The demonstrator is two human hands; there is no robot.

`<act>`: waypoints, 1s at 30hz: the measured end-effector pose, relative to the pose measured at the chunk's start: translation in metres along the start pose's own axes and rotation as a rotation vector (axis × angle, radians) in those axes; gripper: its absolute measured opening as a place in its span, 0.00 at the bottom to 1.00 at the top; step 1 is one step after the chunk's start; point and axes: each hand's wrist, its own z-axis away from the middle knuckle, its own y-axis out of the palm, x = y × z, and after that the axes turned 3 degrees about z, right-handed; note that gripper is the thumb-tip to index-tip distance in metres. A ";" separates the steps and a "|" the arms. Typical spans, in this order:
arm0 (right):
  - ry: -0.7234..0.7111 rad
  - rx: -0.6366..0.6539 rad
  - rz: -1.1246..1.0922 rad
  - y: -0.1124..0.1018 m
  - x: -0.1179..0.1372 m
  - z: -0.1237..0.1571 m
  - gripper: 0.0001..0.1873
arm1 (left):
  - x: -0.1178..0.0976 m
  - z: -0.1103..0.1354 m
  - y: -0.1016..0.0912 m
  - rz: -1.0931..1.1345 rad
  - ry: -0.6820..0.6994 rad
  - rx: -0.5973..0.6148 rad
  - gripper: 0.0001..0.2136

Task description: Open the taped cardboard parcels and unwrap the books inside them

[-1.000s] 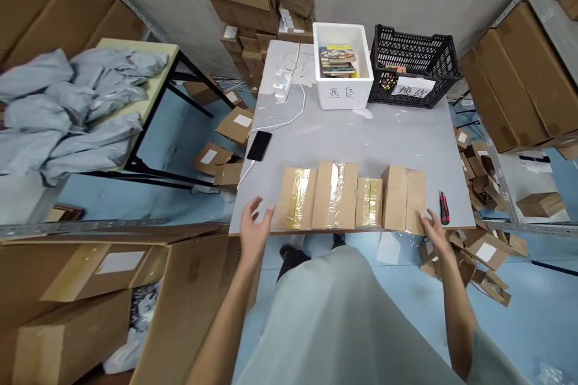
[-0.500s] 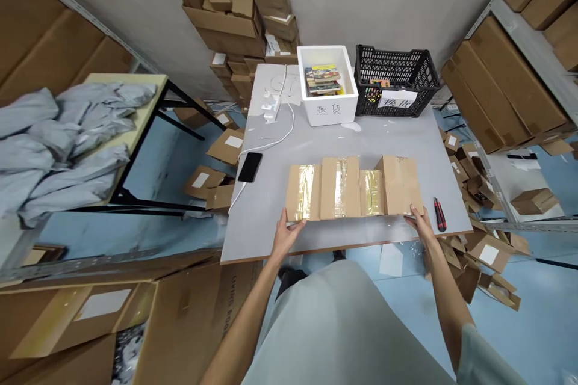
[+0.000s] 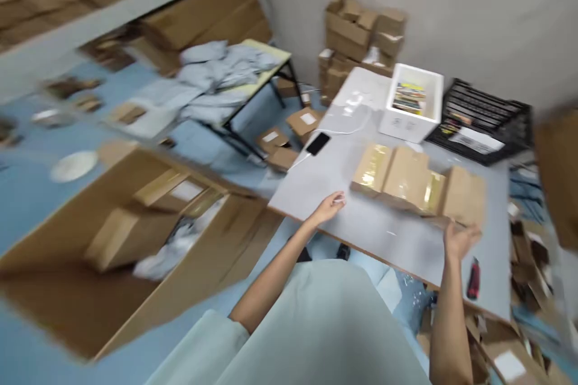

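Several small cardboard boxes taped with shiny gold tape, one of them a cardboard box (image 3: 405, 173), stand in a row on the grey table (image 3: 361, 216). My left hand (image 3: 329, 207) is over the table's front part, apart from the row, with fingers loosely bent and nothing visible in them. At the row's right end, my right hand (image 3: 459, 240) is spread by the front edge of the last box (image 3: 464, 197); blur hides whether it touches. A red and black utility knife (image 3: 473, 280) lies to its right.
On the table are a black phone (image 3: 318, 143) with a cable, a white bin (image 3: 409, 126) of books and a black crate (image 3: 490, 120). A large open carton (image 3: 180, 289) stands at left. Grey parcels (image 3: 217, 78) cover a side table. Boxes fill the floor at right.
The view has swung left, so the table appears farther right. My left hand has come away from the leftmost box. My right hand has opened out at the right end.
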 end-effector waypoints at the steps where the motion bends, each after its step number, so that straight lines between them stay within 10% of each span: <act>1: -0.101 -0.017 0.019 0.013 0.002 0.016 0.50 | 0.013 0.023 -0.020 0.047 -0.037 -0.041 0.29; 5: -0.384 0.304 -0.078 0.074 0.044 0.096 0.47 | 0.064 0.130 -0.113 0.212 -0.137 -0.329 0.27; 13: -0.933 1.120 -0.241 0.151 0.226 0.338 0.31 | 0.143 0.294 -0.275 0.363 -0.284 -0.907 0.42; 21: -1.253 1.442 -0.077 0.234 0.349 0.557 0.25 | 0.200 0.311 -0.434 0.410 -0.274 -1.078 0.28; 30: -1.234 1.754 0.101 0.427 0.445 0.805 0.29 | 0.317 0.305 -0.630 0.354 -0.434 -1.309 0.28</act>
